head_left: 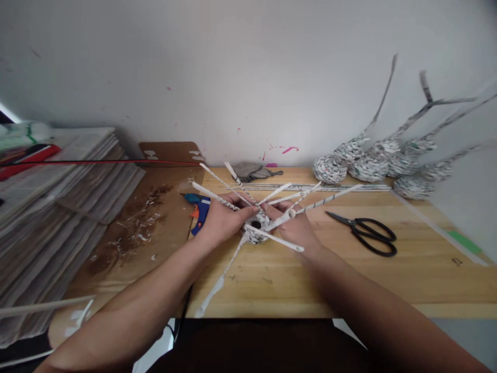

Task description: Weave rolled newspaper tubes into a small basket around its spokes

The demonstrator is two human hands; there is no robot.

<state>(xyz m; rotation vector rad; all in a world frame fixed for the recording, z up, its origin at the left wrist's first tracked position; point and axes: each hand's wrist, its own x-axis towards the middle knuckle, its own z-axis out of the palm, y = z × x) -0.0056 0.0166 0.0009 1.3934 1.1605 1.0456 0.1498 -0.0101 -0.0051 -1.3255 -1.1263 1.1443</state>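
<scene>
Between my hands, over the wooden table, is a small round weave of rolled newspaper strips (257,235) with a dark hole at its middle. Several paper tubes (330,199) stick out from it in all directions. One flattened strip (213,296) trails toward the table's front edge. My left hand (227,216) grips the far left side, its thumb pressed at the rim. My right hand (291,225) holds the far right side, thumb close to the other thumb. The fingertips beneath the weave are hidden.
Black-handled scissors (375,235) lie at the right. A blue glue gun (202,215) rests by my left hand. Woven paper gourd shapes (330,170) stand at the back right, near long paper tubes (349,187) and a grey cloth (254,172). Stacked newspapers (97,181) fill the left.
</scene>
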